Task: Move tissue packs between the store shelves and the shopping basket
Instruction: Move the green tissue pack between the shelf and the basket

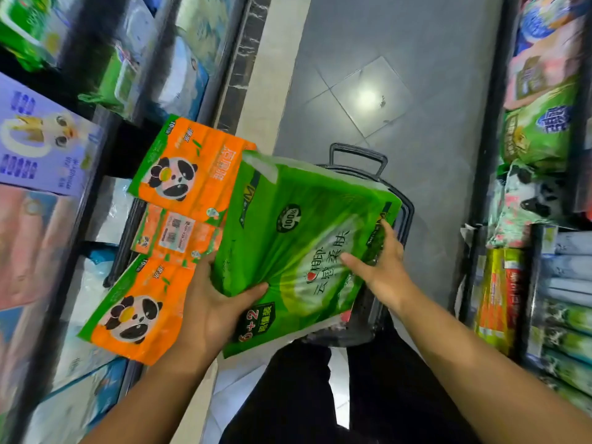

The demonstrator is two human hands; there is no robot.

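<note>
Nearest, at 6 o'clock, dark trousers (304, 395). Just beyond, both hands on one green pack (298, 225) of tissues, held tilted above the basket (368, 318); hard to tell whether its underside touches anything inside. At 7 o'clock, the left hand (211, 309), grasping the near-left corner, thumb across the top face, fingers hidden underneath. At 4 o'clock, the right hand (382, 267), further out along the right edge, thumb flat on the wrapper, fingers curled over the side. Long axis of the load running away from the body, 6 to 12 o'clock, leaning slightly towards 1; left hand nearer the body end, right hand about halfway along. Probably either a lowering straight down or a swing out to 9 or 3 o'clock; no telling which. Legible on the green wrapper: "6+2" in red by the left thumb, a round "100%" badge, a large "M" at the far end, and big Chinese characters, seemingly 云感柔肤. Touching its left side, a near orange pack (137, 312) at 8 o'clock and a far orange pack (192, 168) at 10, each with a panda face and a "10" tab, a barcode panel between; whether one item or two, unclear. Farther out, the handle (358, 149) at 12, left shelves (128, 149) at 9, right shelves (490, 155) at 3, grey floor (368, 100) beyond.
</note>
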